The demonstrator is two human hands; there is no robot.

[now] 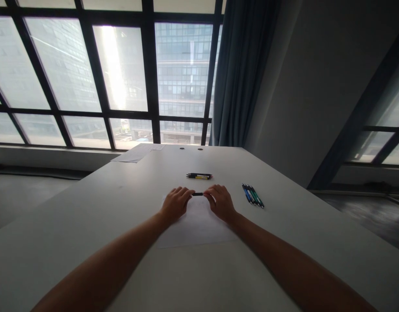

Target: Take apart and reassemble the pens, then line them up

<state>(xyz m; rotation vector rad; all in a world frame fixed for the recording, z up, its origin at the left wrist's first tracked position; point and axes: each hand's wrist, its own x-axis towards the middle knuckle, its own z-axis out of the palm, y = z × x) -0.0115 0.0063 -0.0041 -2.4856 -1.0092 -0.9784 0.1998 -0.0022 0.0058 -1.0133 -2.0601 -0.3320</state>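
Note:
Both of my hands rest on a white sheet of paper in the middle of a white table. My left hand and my right hand each pinch one end of a short black pen held level between them, just above the sheet's far edge. Beyond the hands lies a small bundle of black pens with yellow and red parts. To the right of my right hand lie several blue and green pens side by side.
Loose papers lie at the table's far left corner. Two round cable holes sit near the far edge. Big windows and a dark curtain stand behind the table, with a grey wall to the right.

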